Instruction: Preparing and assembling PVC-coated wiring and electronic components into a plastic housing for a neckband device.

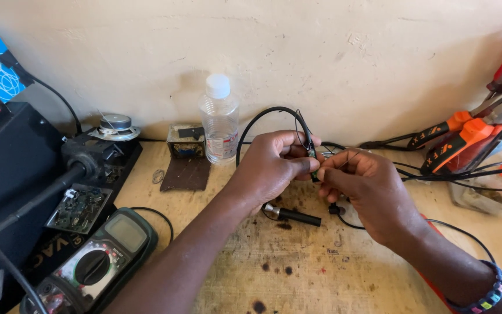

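both hands meeting mid-frame over a stained wooden bench [321, 273]. left hand [271, 166] pinched around a thin black cable [262, 119], thumb and forefinger closed on a small dark green-tipped part [312, 158] where the cable ends; cable arching up and over toward 11 o'clock of that hand, then dropping behind it. right hand [367, 186] closed in a fingertip pinch on the same small part from the 3 o'clock side, beaded bracelet [489, 296] on that wrist. short black cylinder with a silver end [294, 215] lying on the bench just below the hands at 6 o'clock, untouched. clear plastic bottle with a white cap [220, 119] upright at 11 o'clock of the hands, near the wall. multimeter [97, 264] at 8 o'clock, bare circuit board [79, 206] above it, small speaker [115, 125] at 10 o'clock. orange-handled tools [454, 136] and tangled black leads at 2 o'clock. likely risks (judgement only): small part slipping out of the double pinch and dropping among the leads; thin wire kinking or snapping at the joint if pulled against the cable's springy loop; loop swinging into the bottle and tipping it. exact contact between fingertips and part too small to make out.
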